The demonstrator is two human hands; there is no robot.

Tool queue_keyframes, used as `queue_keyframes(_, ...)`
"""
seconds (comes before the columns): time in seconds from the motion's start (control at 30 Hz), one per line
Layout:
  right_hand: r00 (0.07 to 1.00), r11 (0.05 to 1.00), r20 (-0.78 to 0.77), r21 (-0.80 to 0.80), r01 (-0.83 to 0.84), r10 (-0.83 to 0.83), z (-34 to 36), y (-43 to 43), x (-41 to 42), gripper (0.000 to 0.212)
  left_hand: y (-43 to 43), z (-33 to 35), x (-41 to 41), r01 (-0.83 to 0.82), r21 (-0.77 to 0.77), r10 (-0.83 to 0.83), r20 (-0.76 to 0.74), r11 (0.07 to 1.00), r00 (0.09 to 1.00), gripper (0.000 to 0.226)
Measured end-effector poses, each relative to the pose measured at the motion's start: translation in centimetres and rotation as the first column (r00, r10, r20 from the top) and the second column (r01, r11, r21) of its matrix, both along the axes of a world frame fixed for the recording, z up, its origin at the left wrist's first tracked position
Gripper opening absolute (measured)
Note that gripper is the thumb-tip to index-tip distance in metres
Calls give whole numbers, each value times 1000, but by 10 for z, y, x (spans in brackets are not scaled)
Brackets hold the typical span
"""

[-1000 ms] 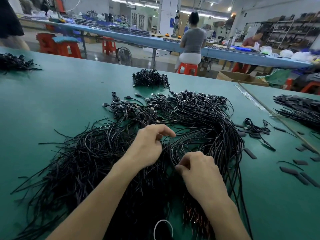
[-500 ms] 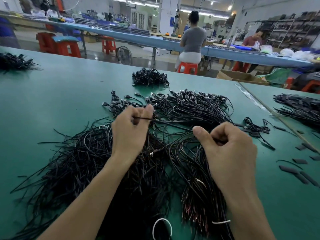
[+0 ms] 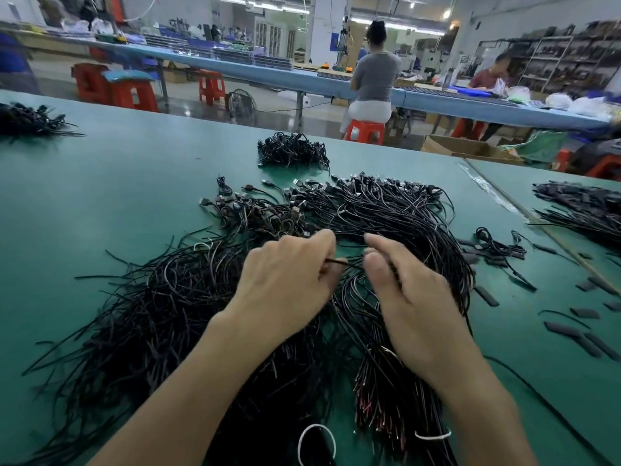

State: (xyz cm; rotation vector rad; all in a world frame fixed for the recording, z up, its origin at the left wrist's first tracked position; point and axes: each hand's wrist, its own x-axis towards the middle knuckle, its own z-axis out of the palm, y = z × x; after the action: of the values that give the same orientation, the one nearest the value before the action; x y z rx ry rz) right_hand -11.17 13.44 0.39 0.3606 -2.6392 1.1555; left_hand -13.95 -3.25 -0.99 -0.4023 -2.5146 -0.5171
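Hands now closer together, left hand pinching a black cable, right hand blurred, grip unclear

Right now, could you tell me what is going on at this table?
A person is working through a large pile of black cables on the green table. The left hand pinches one thin cable above the pile, and the right hand meets it; blur hides whether it grips. To the right lie short black sleeves.

Cable heap ahead, free table left, scraps right
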Motion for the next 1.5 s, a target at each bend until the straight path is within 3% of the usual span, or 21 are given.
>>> queue_keyframes(0.07,994,995,52,22,-99,97,-2,-8,3,46,3,3,4,91,5,-92,51,996,995,30)
queue_keyframes(0.17,998,998,22,16,-58,58,-4,-8,1,24,4,8,7,194,173,-211,89,966,973,29)
queue_keyframes(0.33,938,945,-260,-291,150,-229,1,9,-3,12,1,8,4,151,391,-158,-14,908,987,30)
queue_keyframes(0.43,887,840,-249,-493,229,-388,-1,19,-8,20,-2,9,4,78,392,-69,-35,917,997,45)
queue_keyframes(0.47,874,797,-228,-551,248,-429,-1,21,-10,21,-2,8,3,46,381,-52,7,924,999,49)
queue_keyframes(0.53,856,718,-175,-638,277,-486,-2,25,-14,23,-3,7,1,22,390,-124,239,920,963,54)
queue_keyframes(0.6,861,678,-115,-670,301,-496,-5,27,-17,25,-4,8,2,113,463,-360,489,879,795,57)
queue_keyframes(0.67,895,677,-46,-672,301,-443,-9,28,-18,26,-4,14,8,233,608,-621,569,759,539,57)
queue_keyframes(0.77,965,745,81,-620,245,-250,-14,25,-17,22,-4,25,21,281,864,-909,398,418,127,53)
queue_keyframes(0.8,978,799,122,-565,208,-168,-15,24,-17,20,-4,30,24,231,930,-958,284,286,45,50)
queue_keyframes(0.83,984,857,157,-492,150,-82,-16,23,-16,19,-3,34,26,162,972,-986,167,168,20,47)
queue_keyframes(0.9,969,928,223,-372,-15,105,-17,18,-14,19,-2,39,25,58,998,-988,-11,-2,152,46)
queue_keyframes(1.0,914,956,306,-207,-210,267,-14,10,-8,18,-2,35,15,-2,989,-855,-125,-146,503,52)
queue_keyframes(1.07,899,950,312,-148,-274,308,-8,8,-3,17,-1,26,8,-3,992,-727,-91,-127,680,54)
queue_keyframes(1.13,907,944,265,-141,-298,326,0,6,2,17,3,16,4,32,999,-634,-31,-9,773,50)
queue_keyframes(1.2,915,936,206,-137,-323,346,5,6,6,17,9,9,2,93,979,-553,23,180,833,44)
queue_keyframes(1.27,922,928,134,-146,-344,363,9,5,8,18,12,5,3,141,893,-475,89,428,876,40)
queue_keyframes(1.33,948,935,24,-178,-307,316,12,7,8,19,13,7,8,166,762,-495,224,626,839,44)
queue_keyframes(1.37,961,937,-33,-218,-274,273,13,10,7,16,14,9,11,166,723,-537,317,670,782,51)
queue_keyframes(1.43,973,923,-118,-312,-225,197,16,15,7,14,15,15,18,136,752,-655,453,646,605,65)
queue_keyframes(1.5,975,904,-165,-377,-202,149,17,17,5,18,13,20,22,110,826,-774,460,553,435,69)
